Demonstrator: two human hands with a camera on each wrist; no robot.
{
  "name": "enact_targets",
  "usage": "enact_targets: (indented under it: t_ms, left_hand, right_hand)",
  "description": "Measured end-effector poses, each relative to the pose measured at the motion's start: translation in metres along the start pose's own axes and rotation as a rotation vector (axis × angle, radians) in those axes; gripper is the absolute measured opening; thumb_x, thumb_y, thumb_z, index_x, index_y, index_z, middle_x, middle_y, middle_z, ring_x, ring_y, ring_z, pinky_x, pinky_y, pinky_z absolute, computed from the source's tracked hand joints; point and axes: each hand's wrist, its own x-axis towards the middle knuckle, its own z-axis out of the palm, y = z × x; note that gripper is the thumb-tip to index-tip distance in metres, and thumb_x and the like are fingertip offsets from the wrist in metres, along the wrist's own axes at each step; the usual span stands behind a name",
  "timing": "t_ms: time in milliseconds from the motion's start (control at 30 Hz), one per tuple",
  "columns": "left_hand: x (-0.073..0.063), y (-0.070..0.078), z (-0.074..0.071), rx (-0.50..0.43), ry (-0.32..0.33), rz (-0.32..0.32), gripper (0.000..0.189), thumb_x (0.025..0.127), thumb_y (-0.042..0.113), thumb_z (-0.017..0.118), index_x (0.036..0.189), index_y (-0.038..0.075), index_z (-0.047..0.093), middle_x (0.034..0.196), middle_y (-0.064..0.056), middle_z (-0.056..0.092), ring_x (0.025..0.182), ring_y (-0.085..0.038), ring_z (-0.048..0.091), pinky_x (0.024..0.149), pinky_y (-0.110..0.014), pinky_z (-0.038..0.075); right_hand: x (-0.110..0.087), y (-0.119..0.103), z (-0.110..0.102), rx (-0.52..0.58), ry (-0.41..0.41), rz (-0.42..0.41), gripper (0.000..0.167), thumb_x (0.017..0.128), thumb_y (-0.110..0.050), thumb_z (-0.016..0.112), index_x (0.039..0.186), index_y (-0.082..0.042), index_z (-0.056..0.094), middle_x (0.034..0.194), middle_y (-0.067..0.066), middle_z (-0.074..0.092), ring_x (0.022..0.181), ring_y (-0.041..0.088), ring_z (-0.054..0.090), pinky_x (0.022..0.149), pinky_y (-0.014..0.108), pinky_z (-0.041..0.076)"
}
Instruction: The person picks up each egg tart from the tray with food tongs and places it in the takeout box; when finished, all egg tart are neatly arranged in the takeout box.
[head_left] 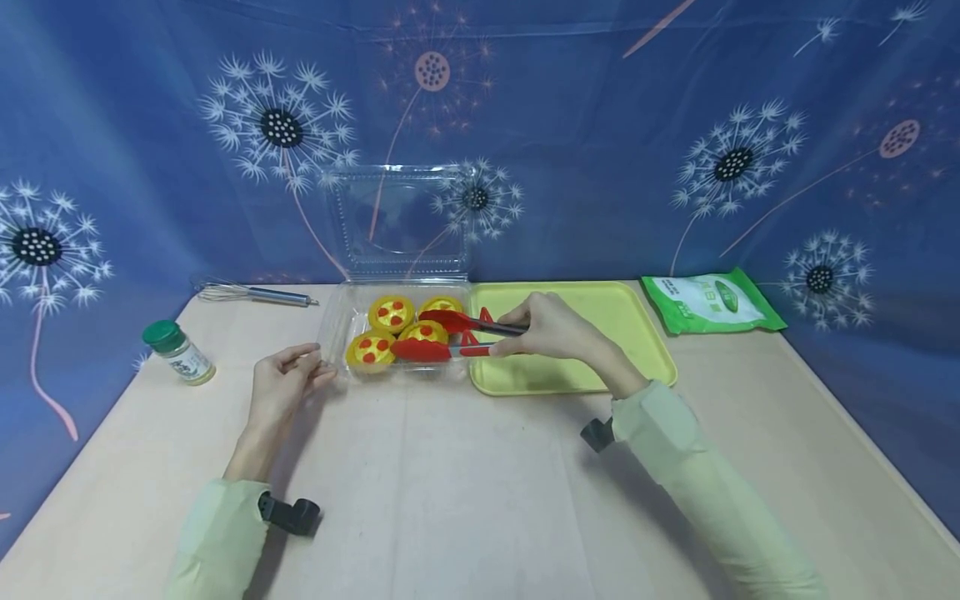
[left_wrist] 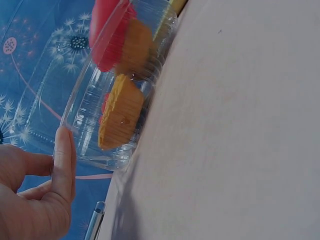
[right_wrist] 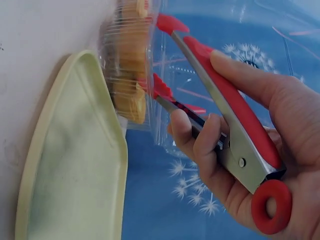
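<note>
My right hand (head_left: 558, 327) grips red-and-metal tongs (right_wrist: 235, 120) from the right, fingers and thumb round the two arms. The red tips reach into a clear plastic clamshell box (head_left: 360, 297) and lie on either side of a yellow tart with red dots (head_left: 426, 332). More such tarts sit in the box, among them a front left tart (head_left: 371, 351) and a back left tart (head_left: 391, 313). At the box's front left corner, my left hand (head_left: 281, 383) pinches the rim, fingertips on its edge in the left wrist view. The box's lid (head_left: 401, 217) stands raised behind.
A yellow tray (head_left: 585, 379) lies directly right of the box. Farther right is a green and white packet (head_left: 712, 302). On the left are a whisk (head_left: 262, 294) and a green-capped jar (head_left: 180, 354). A blue patterned cloth (head_left: 570, 150) hangs behind the table.
</note>
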Motion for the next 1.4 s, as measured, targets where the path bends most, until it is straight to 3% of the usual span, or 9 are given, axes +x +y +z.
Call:
enact_targets:
  t_ms: [333, 533, 733, 833, 1000, 1133, 1333, 1400]
  left_hand:
    - [0.002, 0.0, 0.002, 0.026, 0.0, -0.002, 0.044, 0.101, 0.001, 0.046, 0.141, -0.015, 0.036, 0.081, 0.005, 0.065, 0.071, 0.0, 0.066, 0.077, -0.015, 0.061]
    - [0.003, -0.001, 0.003, 0.031, 0.001, 0.0, 0.044, 0.101, 0.001, 0.046, 0.141, -0.015, 0.037, 0.081, 0.005, 0.065, 0.071, 0.0, 0.066, 0.077, -0.015, 0.061]
    - [0.002, -0.002, 0.002, 0.011, -0.006, 0.005, 0.044, 0.101, 0.0, 0.045, 0.14, -0.016, 0.036, 0.079, 0.006, 0.066, 0.071, 0.0, 0.067, 0.077, -0.015, 0.061]
    - [0.002, -0.001, 0.002, 0.012, -0.007, -0.003, 0.045, 0.101, 0.001, 0.046, 0.141, -0.015, 0.036, 0.079, 0.007, 0.066, 0.071, 0.0, 0.067, 0.077, -0.016, 0.061]
    - [0.003, -0.001, 0.0, 0.008, -0.008, -0.018, 0.046, 0.101, 0.002, 0.046, 0.142, -0.014, 0.035, 0.078, 0.007, 0.067, 0.071, 0.0, 0.067, 0.076, -0.016, 0.061]
    - [0.003, 0.0, -0.002, 0.003, -0.009, -0.024, 0.046, 0.102, 0.003, 0.045, 0.143, -0.014, 0.034, 0.077, 0.008, 0.066, 0.07, 0.0, 0.067, 0.075, -0.016, 0.061]
    - [0.002, 0.0, -0.003, -0.029, -0.031, -0.029, 0.047, 0.103, 0.004, 0.044, 0.144, -0.014, 0.031, 0.075, 0.008, 0.067, 0.069, -0.001, 0.067, 0.075, -0.016, 0.062]
    - [0.002, 0.0, -0.003, -0.034, -0.034, -0.027, 0.047, 0.102, 0.004, 0.044, 0.144, -0.015, 0.031, 0.074, 0.008, 0.067, 0.069, -0.001, 0.067, 0.075, -0.016, 0.062]
  right_hand:
    - [-0.002, 0.009, -0.002, 0.063, 0.015, 0.034, 0.053, 0.073, -0.036, 0.086, 0.117, -0.009, 0.072, 0.088, 0.0, 0.074, 0.058, 0.014, 0.035, 0.05, 0.024, 0.027]
    - [-0.008, 0.013, 0.002, 0.105, 0.057, 0.054, 0.052, 0.074, -0.035, 0.086, 0.117, -0.01, 0.072, 0.078, 0.0, 0.072, 0.055, 0.014, 0.034, 0.048, 0.024, 0.025]
    - [-0.014, 0.022, 0.004, 0.136, 0.139, 0.058, 0.058, 0.073, -0.037, 0.086, 0.122, -0.011, 0.07, 0.103, 0.004, 0.074, 0.062, 0.017, 0.042, 0.049, 0.026, 0.028]
    - [-0.019, 0.028, 0.003, 0.156, 0.174, 0.062, 0.06, 0.073, -0.04, 0.086, 0.124, -0.013, 0.069, 0.107, 0.005, 0.073, 0.066, 0.019, 0.043, 0.049, 0.027, 0.029]
    - [-0.033, 0.038, -0.002, 0.194, 0.22, 0.09, 0.062, 0.072, -0.043, 0.085, 0.124, -0.014, 0.069, 0.104, 0.003, 0.074, 0.076, 0.02, 0.049, 0.051, 0.026, 0.035]
    - [-0.048, 0.048, -0.009, 0.206, 0.243, 0.134, 0.065, 0.072, -0.046, 0.084, 0.126, -0.014, 0.067, 0.098, 0.002, 0.074, 0.076, 0.023, 0.047, 0.049, 0.026, 0.036]
    - [-0.08, 0.066, -0.026, 0.173, 0.279, 0.231, 0.073, 0.074, -0.05, 0.082, 0.132, -0.011, 0.063, 0.116, 0.008, 0.07, 0.092, 0.023, 0.05, 0.06, 0.026, 0.045]
    - [-0.093, 0.073, -0.031, 0.158, 0.287, 0.266, 0.075, 0.074, -0.052, 0.081, 0.134, -0.01, 0.061, 0.114, 0.012, 0.069, 0.091, 0.023, 0.049, 0.057, 0.027, 0.043]
